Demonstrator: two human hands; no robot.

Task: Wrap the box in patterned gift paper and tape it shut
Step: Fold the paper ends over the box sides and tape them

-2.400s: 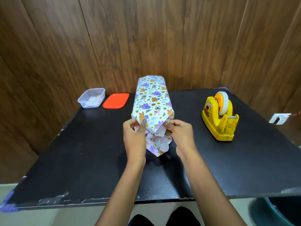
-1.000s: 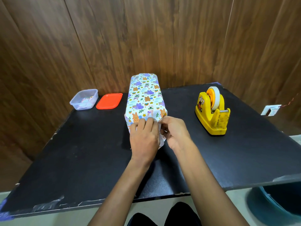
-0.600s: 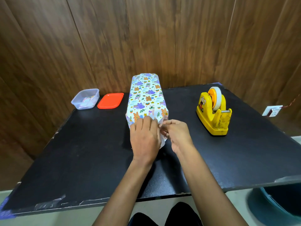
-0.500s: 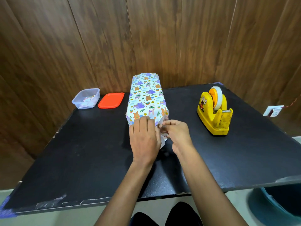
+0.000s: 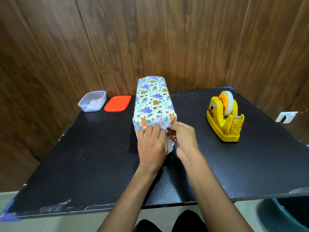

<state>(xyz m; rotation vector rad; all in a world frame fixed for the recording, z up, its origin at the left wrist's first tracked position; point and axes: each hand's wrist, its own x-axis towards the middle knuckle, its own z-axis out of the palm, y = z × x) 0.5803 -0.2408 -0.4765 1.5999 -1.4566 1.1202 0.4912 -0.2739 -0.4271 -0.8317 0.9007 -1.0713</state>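
Observation:
A long box wrapped in white gift paper with purple and orange animal prints (image 5: 153,101) lies lengthwise at the middle of the black table (image 5: 93,156). My left hand (image 5: 153,144) lies flat over the box's near end and presses the folded paper down. My right hand (image 5: 183,138) is beside it on the right, its fingertips pinching the paper flap at that end's right corner. A white edge of loose paper shows between the two hands. The near end face is hidden by my hands. A yellow tape dispenser (image 5: 224,118) with a roll of tape stands to the right.
At the back left sit a clear plastic tub (image 5: 92,101) with small items inside and its orange lid (image 5: 117,103) beside it. A wooden panel wall rises right behind the table. A dark blue bin (image 5: 287,215) stands below the table's front right corner.
The hanging paper flap at the near end has been folded up against the box. My left hand moved from pinching the left side to lying flat over the end; my right hand stays pinching the right corner.

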